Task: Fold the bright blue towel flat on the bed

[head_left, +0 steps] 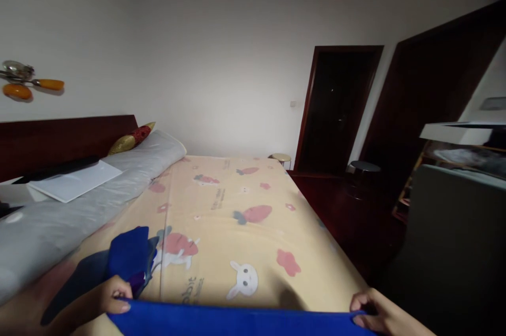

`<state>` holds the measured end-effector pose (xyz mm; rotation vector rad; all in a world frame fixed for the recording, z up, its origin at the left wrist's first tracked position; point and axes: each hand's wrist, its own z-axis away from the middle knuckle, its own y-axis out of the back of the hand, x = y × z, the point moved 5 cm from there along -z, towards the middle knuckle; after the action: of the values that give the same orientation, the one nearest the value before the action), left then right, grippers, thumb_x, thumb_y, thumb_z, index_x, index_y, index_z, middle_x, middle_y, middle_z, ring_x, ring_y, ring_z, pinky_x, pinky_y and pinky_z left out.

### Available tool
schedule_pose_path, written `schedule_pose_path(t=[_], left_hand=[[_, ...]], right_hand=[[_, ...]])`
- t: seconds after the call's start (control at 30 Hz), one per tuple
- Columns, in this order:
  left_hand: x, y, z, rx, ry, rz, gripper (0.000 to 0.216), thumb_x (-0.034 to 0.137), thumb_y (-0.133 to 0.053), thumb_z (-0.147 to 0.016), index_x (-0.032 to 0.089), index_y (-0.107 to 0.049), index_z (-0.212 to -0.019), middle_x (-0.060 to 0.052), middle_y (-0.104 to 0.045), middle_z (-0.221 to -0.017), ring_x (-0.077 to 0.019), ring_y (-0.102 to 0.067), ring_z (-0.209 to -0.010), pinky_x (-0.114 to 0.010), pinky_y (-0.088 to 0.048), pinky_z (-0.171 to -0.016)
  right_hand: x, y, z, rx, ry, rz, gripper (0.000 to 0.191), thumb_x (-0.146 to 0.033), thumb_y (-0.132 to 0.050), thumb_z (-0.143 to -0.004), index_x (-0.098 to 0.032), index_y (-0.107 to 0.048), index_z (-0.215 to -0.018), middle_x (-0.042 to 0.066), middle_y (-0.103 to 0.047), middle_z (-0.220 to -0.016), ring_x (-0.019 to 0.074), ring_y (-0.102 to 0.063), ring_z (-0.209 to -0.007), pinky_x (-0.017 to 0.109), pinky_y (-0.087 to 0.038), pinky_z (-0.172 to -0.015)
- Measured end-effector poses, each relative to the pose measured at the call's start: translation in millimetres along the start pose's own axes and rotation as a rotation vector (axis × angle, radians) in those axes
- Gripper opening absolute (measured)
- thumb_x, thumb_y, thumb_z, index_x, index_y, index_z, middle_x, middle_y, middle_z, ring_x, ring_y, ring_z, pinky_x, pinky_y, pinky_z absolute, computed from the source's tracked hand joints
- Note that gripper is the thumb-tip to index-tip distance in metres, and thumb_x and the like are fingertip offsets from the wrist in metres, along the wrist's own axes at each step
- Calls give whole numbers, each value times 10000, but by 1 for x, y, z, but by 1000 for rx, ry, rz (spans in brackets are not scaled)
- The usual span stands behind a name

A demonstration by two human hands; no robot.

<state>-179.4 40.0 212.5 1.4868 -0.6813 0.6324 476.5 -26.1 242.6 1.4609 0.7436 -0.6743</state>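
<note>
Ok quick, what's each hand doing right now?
Left hand: fingers closed on the blue cloth at its left end.
Right hand: fingers closed on the same cloth at its right end.

Dim, soft indoor light with a bluish-grey cast, brightest on the white wall (221, 51) and the bed sheet (237, 220), falling off to near black at the doorway (336, 109) and the dark floor (348, 214) on the right. Faint, diffuse shadows only (one small dark patch on the sheet above the blue cloth (237, 321)), no glare. Strong wide-angle bending of straight lines at the edges, darkened corners, slight softness and noise toward the lower border.
</note>
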Motion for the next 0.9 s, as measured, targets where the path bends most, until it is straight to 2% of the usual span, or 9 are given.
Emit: schedule_pose_path(t=[0.1, 0.2, 0.33, 0.4, 0.47, 0.53, 0.67, 0.77, 0.9], left_hand=[[9, 11, -19, -69, 8, 18, 391, 648, -657, -452, 264, -673, -526, -1, -656, -589, -258, -626, -693, -362, -503, -708], [42, 34, -51, 15, -48, 18, 475, 701, -682, -464, 267, -726, -650, -41, -729, -785, -318, -636, -936, -395, -484, -877], [93, 67, -94, 232, -240, 56, 603, 765, -620, -576, 212, -747, -781, -70, -712, -872, -285, -625, -922, -382, -463, -901], [109, 80, -106, 345, -333, 49, 645, 782, -585, -612, 195, -747, -824, -63, -682, -848, -255, -613, -881, -362, -465, -871], [113, 86, -110, 388, -378, 34, 646, 773, -576, -639, 190, -746, -858, -51, -661, -820, -233, -604, -851, -343, -469, -837], [106, 83, -108, 352, -378, 32, 600, 737, -597, -658, 192, -746, -861, -47, -665, -825, -225, -604, -851, -331, -471, -828], [58, 43, -96, 242, -303, 58, 509, 673, -637, -661, 198, -752, -800, -49, -668, -810, -229, -617, -838, -331, -492, -798], [6, -10, -86, 221, -256, 6, 435, 645, -659, -633, 228, -759, -709, -50, -663, -777, -237, -617, -828, -347, -500, -808], [-63, -89, -68, 199, -189, -12, 356, 628, -691, -566, 280, -736, -627, -42, -684, -773, -238, -634, -801, -348, -522, -781]], right_hand=[[5, 9, -22, 195, 106, -5, 452, -682, -674, -603, -232, -706, -583, 50, -684, -617, 239, -633, -619, 325, -508, -600], [-4, 30, -55, 290, 208, 70, 535, -739, -571, -671, -224, -700, -603, 70, -672, -629, 239, -625, -612, 340, -494, -594], [-35, 67, -92, 398, 276, 257, 453, -650, -533, -735, -239, -722, -756, 96, -703, -825, 259, -651, -759, 365, -505, -704], [-49, 81, -101, 476, 298, 310, 438, -627, -513, -746, -242, -718, -777, 98, -701, -868, 261, -647, -785, 371, -502, -715], [-55, 90, -103, 563, 312, 284, 443, -629, -515, -742, -235, -713, -785, 100, -701, -882, 259, -645, -793, 364, -502, -712], [-47, 91, -100, 584, 300, 180, 456, -634, -542, -733, -219, -712, -814, 103, -708, -887, 250, -647, -788, 343, -508, -703], [1, 67, -95, 400, 208, -20, 506, -656, -600, -704, -191, -722, -861, 97, -726, -849, 232, -659, -755, 299, -527, -681], [49, 35, -90, 313, 166, -63, 534, -701, -617, -642, -198, -745, -767, 109, -737, -848, 269, -681, -815, 314, -550, -734], [120, -17, -76, 311, 116, -12, 477, -713, -615, -568, -262, -753, -642, 99, -749, -806, 315, -700, -807, 365, -574, -740]])
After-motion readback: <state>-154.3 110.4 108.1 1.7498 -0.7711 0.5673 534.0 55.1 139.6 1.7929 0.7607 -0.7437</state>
